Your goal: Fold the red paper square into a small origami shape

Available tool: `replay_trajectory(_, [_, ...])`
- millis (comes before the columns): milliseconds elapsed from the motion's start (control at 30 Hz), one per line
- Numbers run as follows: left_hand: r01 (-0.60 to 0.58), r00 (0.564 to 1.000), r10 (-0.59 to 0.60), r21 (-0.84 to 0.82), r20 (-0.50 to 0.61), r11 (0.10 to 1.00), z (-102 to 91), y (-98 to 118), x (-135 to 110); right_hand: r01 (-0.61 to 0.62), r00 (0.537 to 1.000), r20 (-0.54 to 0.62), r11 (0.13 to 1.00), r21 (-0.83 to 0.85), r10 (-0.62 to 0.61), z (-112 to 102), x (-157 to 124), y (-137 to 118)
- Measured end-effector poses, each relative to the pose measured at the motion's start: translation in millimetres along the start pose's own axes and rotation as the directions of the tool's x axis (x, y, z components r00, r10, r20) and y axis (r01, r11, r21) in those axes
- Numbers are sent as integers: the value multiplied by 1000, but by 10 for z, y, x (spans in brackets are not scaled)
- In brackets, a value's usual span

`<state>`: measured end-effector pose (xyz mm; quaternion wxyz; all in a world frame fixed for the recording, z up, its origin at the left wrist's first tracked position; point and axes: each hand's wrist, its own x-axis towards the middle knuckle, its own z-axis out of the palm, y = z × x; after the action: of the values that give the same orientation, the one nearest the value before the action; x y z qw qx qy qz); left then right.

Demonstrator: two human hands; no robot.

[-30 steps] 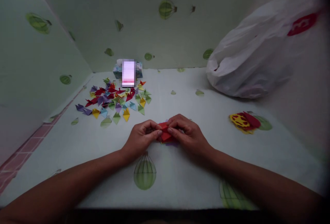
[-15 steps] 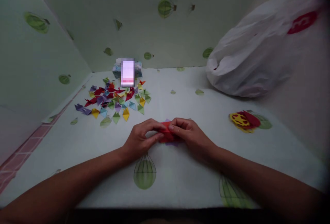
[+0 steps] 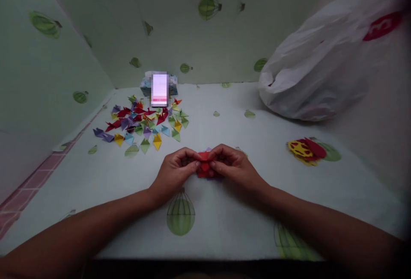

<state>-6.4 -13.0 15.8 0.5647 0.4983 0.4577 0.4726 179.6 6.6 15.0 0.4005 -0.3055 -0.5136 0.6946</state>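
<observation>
A small piece of folded red paper (image 3: 204,168) lies at the middle of the table, partly covered by fingers. My left hand (image 3: 180,168) pinches its left side between thumb and fingertips. From the other side my right hand (image 3: 230,163) grips it, thumb pressed on the near face and fingers behind the upper fold. Purple paper (image 3: 214,179) peeks out beneath the red piece. Beyond my left hand lies a heap of folded paper cranes (image 3: 144,145) in red, purple, green, yellow and blue.
A phone with a lit, blurred screen (image 3: 159,88) leans on a tissue box (image 3: 173,85) behind the cranes. Yellow and red paper cutouts (image 3: 306,150) lie to the right. A white plastic bag (image 3: 308,73) bulges at the back right against the wall.
My left thumb and my right fingers have shifted on the red paper. Its upper edge is now held folded between both hands, with more of the near face showing.
</observation>
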Motion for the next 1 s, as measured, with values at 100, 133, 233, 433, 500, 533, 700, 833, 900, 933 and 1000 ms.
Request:
replay_trajectory(100, [26, 1000, -27, -34, -13, 999, -17, -9, 9, -14, 1000, -8, 1000, 10, 14, -11, 0, -6])
replay_trajectory(133, [38, 999, -39, -50, -13, 998, -24, -15, 12, -6, 1000, -19, 1000, -22, 5, -18, 2, -12])
replay_trajectory(233, [78, 997, -79, -100, -1, 992, -37, -36, 21, 37, 998, -45, 986, -160, -45, -40, 10, -40])
replay_trajectory(433, [22, 998, -19, -37, 66, 999, -40, -34, 34, -41, 995, -92, 992, -115, 31, -59, 19, -45])
replay_trajectory(500, [-107, 993, 101, 108, 64, 988, -54, -42, 32, -121, 987, -105, 993, 2, 121, -55, 20, -24])
replay_trajectory(533, [-186, 982, 177, 199, 65, 962, -65, -50, 30, -153, 983, -90, 986, 66, 159, -51, 20, -14])
replay_trajectory(700, [-452, 880, 457, 518, 129, 726, -122, -75, 20, -165, 986, 36, 960, 228, 161, -47, 25, 7])
replay_trajectory(833, [-355, 919, 390, 532, 50, 769, -104, -24, 5, -96, 995, 41, 995, 28, 95, -56, 25, -19])
replay_trajectory(900, [-259, 954, 298, 476, -8, 841, -77, 5, -5, -48, 998, 31, 992, -119, 52, -52, 18, -35])
replay_trajectory(933, [-221, 967, 255, 432, -23, 875, -62, 16, -10, -22, 999, 26, 983, -184, 27, -46, 12, -42])
replay_trajectory(1000, [-161, 983, 180, 334, -27, 929, -35, 27, -18, 45, 999, 14, 951, -306, -42, -35, -3, -53])
